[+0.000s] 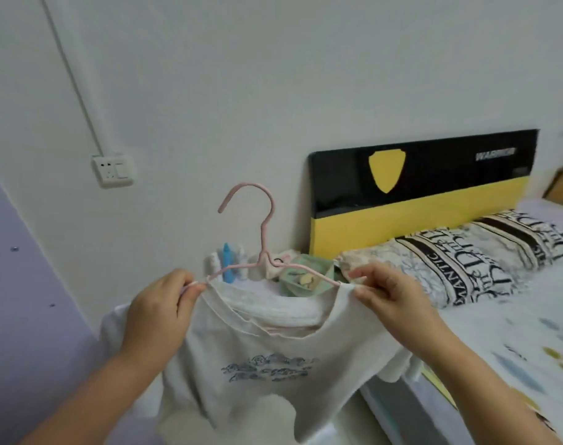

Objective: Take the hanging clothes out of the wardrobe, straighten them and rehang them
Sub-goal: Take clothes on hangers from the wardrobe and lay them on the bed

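A pale grey T-shirt (267, 377) with a blue cloud print hangs in front of me on a pink hanger (263, 242), whose hook points up and left. My left hand (159, 316) pinches the shirt's left shoulder at the end of the hanger arm. My right hand (390, 295) pinches the right shoulder over the other hanger arm. The neckline sags between my hands. No wardrobe is in view.
A bed (511, 342) with a patterned pillow (459, 261) and a black and yellow headboard (424, 191) stands to the right. Small bottles (230, 268) and a green box (305, 277) sit behind the shirt. A purple panel (23, 300) is at the left, a wall socket (113, 167) above it.
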A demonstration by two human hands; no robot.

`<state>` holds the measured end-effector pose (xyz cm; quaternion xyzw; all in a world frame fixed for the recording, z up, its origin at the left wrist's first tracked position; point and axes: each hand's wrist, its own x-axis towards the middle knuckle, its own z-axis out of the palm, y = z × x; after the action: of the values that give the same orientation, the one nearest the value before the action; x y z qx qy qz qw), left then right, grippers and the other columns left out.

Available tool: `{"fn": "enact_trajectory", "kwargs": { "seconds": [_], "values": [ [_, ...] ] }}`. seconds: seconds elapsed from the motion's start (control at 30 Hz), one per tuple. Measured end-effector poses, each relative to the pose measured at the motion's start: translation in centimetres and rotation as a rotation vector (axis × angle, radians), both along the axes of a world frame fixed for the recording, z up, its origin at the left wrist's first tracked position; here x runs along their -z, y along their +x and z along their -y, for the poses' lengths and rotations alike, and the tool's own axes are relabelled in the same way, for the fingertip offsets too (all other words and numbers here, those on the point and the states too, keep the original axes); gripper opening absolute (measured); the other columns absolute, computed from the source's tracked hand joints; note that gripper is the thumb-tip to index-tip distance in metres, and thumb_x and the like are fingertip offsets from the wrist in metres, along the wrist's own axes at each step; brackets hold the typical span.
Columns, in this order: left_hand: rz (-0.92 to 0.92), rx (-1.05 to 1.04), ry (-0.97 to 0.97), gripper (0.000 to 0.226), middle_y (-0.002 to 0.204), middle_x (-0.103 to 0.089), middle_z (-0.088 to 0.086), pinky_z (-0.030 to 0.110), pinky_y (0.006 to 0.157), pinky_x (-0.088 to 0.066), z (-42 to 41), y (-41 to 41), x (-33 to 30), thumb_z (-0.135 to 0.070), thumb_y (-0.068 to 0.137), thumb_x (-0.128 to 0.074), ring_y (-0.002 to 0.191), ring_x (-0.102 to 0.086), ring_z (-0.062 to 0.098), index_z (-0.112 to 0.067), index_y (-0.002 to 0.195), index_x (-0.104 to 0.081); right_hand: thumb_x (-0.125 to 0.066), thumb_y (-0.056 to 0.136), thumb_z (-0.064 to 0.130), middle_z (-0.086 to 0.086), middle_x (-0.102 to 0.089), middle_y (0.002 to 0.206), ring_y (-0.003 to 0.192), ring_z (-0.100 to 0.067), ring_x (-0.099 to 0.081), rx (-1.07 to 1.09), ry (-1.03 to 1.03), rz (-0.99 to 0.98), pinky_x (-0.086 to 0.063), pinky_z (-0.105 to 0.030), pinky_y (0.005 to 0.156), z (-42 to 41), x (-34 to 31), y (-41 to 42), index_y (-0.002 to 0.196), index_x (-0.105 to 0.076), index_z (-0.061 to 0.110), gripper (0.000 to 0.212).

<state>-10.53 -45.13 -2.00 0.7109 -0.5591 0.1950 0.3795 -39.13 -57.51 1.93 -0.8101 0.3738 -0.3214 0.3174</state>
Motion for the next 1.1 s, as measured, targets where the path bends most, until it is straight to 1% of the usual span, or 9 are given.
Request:
{"fn": "enact_trajectory", "kwargs": {
  "seconds": [0.13, 0.3, 0.4, 0.53, 0.6, 0.67, 0.77, 0.97, 1.1],
  "values": [
    [-0.001, 0.175, 0.027, 0.026, 0.057, -0.057, 0.007, 0.023, 0.052, -0.030, 4.1, -5.3, 0.4, -0.036, 0.086, -0.042, 0.052, -0.056, 0.029, -0.015, 0.073, -0.049, -0.067, 0.084, 0.012, 0.009, -0.066, 0.082, 0.079, -0.001, -0.059, 0.189, -0.005, -0.097, -0.042, -0.009, 0.067, -1.6, 0.3, -7.2, 0.075, -0.058, 0.038, 0.030],
    [-0.054, 0.466, 0.034, 0.022, 0.065, -0.059, 0.005, 0.027, 0.054, -0.033, 9.0, -14.3, 0.7, -0.038, 0.084, -0.043, 0.063, -0.049, 0.015, -0.019, 0.076, -0.052, -0.070, 0.080, 0.008, 0.018, -0.062, 0.066, 0.077, 0.014, -0.055, 0.454, -0.005, -0.110, -0.040, -0.004, 0.066, -3.7, 0.9, -16.8, 0.068, -0.055, 0.037, 0.035],
    [-0.032, 0.553, 0.059, 0.032, 0.065, -0.057, 0.002, 0.024, 0.049, -0.029, 11.4, -19.7, 1.3, -0.040, 0.085, -0.043, 0.062, -0.048, 0.014, -0.013, 0.073, -0.056, -0.071, 0.079, 0.008, 0.018, -0.063, 0.068, 0.080, 0.008, -0.055, 0.570, 0.006, -0.134, -0.039, -0.008, 0.065, -5.2, 1.4, -22.2, 0.067, -0.054, 0.038, 0.036],
    [-0.028, 0.713, 0.069, 0.035, 0.062, -0.047, -0.011, 0.007, 0.048, -0.024, 13.7, -29.0, 1.8, -0.042, 0.085, -0.043, 0.054, -0.033, 0.001, -0.013, 0.072, -0.058, -0.070, 0.080, 0.010, 0.011, -0.063, 0.067, 0.081, 0.007, -0.054, 0.725, 0.042, -0.152, -0.039, -0.008, 0.065, -7.4, 2.6, -30.4, 0.069, -0.054, 0.038, 0.034],
    [-0.036, 0.805, 0.069, 0.045, 0.062, -0.049, -0.011, 0.005, 0.047, -0.029, 14.4, -33.4, 2.5, -0.050, 0.087, -0.041, 0.055, -0.038, 0.003, -0.011, 0.072, -0.060, -0.070, 0.080, 0.011, 0.014, -0.065, 0.077, 0.083, 0.005, -0.055, 0.786, 0.067, -0.160, -0.039, -0.008, 0.066, -8.6, 3.3, -34.3, 0.070, -0.055, 0.038, 0.033],
    [-0.048, 0.887, 0.083, 0.060, 0.063, -0.057, -0.005, 0.006, 0.052, -0.032, 15.1, -37.4, 3.6, -0.058, 0.092, -0.031, 0.059, -0.047, 0.005, -0.010, 0.073, -0.061, -0.070, 0.080, 0.010, 0.009, -0.064, 0.071, 0.083, 0.002, -0.055, 0.839, 0.100, -0.164, -0.039, -0.009, 0.065, -9.8, 4.0, -37.7, 0.070, -0.057, 0.035, 0.030],
    [-0.046, 0.969, 0.118, 0.065, 0.063, -0.059, -0.002, 0.011, 0.052, -0.032, 16.1, -42.8, 5.2, -0.060, 0.093, -0.025, 0.055, -0.053, 0.013, -0.010, 0.072, -0.061, -0.068, 0.081, 0.011, 0.009, -0.064, 0.073, 0.081, -0.003, -0.055, 0.919, 0.141, -0.168, -0.040, -0.013, 0.065, -11.1, 5.1, -42.1, 0.072, -0.059, 0.031, 0.025],
    [0.004, 1.055, 0.203, 0.047, 0.057, -0.053, -0.003, 0.007, 0.050, -0.025, 19.0, -52.0, 7.2, -0.051, 0.087, -0.041, 0.052, -0.038, 0.005, -0.011, 0.070, -0.058, -0.066, 0.083, 0.014, 0.006, -0.065, 0.079, 0.079, -0.009, -0.058, 1.067, 0.220, -0.180, -0.044, -0.027, 0.071, -11.0, 7.5, -49.0, 0.078, -0.062, 0.026, 0.013],
    [0.028, 1.090, 0.258, 0.037, 0.057, -0.044, -0.009, 0.009, 0.047, -0.023, 22.2, -57.2, 8.5, -0.041, 0.082, -0.046, 0.049, -0.037, 0.011, -0.009, 0.069, -0.058, -0.065, 0.085, 0.015, 0.009, -0.057, 0.072, 0.069, -0.004, -0.051, 1.154, 0.269, -0.172, -0.036, -0.018, 0.060, -9.1, 9.5, -52.7, 0.083, -0.062, 0.022, 0.009]
  ]
}}
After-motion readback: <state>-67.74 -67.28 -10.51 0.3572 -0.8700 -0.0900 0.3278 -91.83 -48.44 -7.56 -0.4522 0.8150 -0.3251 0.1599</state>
